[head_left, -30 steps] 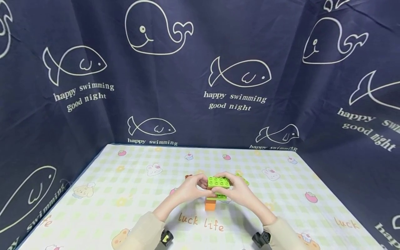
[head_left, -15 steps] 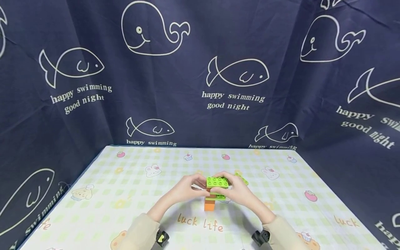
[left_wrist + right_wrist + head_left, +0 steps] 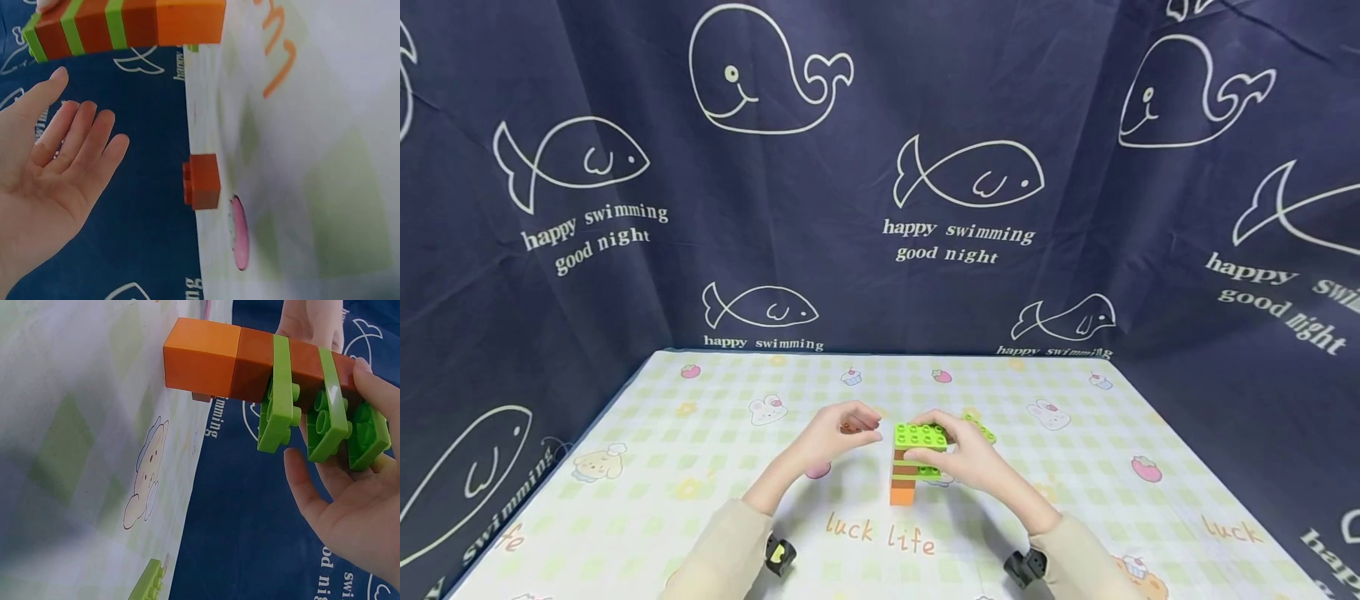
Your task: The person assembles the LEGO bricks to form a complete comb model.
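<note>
A stacked building-brick tower [image 3: 902, 495] stands upright on the table, with an orange block at its base and brown bricks alternating with green plates above. My right hand [image 3: 966, 450] pinches it near the top, the thumb on an upper brown brick [image 3: 347, 372]; some fingers are hidden behind the green plates. Apart from the tower, on its left, is my left hand [image 3: 823, 437], which holds nothing; its fingers are relaxed in the left wrist view. A loose brown brick [image 3: 205, 181] lies on the table near that hand, partly seen between its thumb and fingers in the head view.
A loose green plate [image 3: 981, 428] lies behind the right hand. The table [image 3: 700, 500] has a pale checked cloth with printed animals and fruit. Dark blue curtains [image 3: 865, 267] with fish drawings enclose its back and sides.
My left hand has let go of the tower and moved left towards the loose brown brick. My right hand has stayed on the tower, which has barely shifted.
</note>
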The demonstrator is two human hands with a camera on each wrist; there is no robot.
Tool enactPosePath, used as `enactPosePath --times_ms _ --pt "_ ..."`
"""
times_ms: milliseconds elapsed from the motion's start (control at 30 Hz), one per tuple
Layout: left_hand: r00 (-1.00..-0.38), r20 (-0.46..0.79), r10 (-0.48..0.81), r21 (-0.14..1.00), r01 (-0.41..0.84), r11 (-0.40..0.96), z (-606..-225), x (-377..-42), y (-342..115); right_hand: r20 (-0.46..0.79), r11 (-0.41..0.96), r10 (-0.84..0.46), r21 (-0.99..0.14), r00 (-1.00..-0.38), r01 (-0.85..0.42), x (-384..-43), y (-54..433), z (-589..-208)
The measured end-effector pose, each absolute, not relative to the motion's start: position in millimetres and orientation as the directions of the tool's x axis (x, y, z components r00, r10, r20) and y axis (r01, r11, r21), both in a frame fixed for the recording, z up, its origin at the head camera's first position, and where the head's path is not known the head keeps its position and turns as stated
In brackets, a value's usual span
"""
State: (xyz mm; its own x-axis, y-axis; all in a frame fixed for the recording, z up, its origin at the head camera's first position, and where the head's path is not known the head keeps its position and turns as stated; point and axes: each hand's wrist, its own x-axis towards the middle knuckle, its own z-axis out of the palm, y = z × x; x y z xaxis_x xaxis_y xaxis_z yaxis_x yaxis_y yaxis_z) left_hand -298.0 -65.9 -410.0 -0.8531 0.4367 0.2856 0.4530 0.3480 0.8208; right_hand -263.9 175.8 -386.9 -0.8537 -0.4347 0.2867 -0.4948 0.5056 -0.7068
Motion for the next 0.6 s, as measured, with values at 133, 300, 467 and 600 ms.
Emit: enactPosePath --times_ms 133,300,467,600 --pt "-0.869 0.297 0.395 0.821 0.444 0.36 -412.6 -304.4 -69.5 0.283 0.508 -0.43 -0.709 -0.857 -0.489 -264.5 175.6 -387.0" --pt "-0.889 0.28 0.363 0.815 0.42 0.4 -415.5 -310.4 -73.2 0.285 0.507 -0.428 -0.71 -0.858 -0.489 -265.0 176.1 -387.8" --pt "-0.889 0.288 0.355 0.801 0.427 0.42 -420.7 -316.3 -76.0 0.287 0.506 -0.426 -0.711 -0.858 -0.489 -264.2 175.9 -387.5" --pt "-0.901 0.281 0.331 0.784 0.414 0.463 -424.5 -320.2 -77.2 0.279 0.514 -0.416 -0.713 -0.866 -0.476 -258.7 172.2 -381.5"
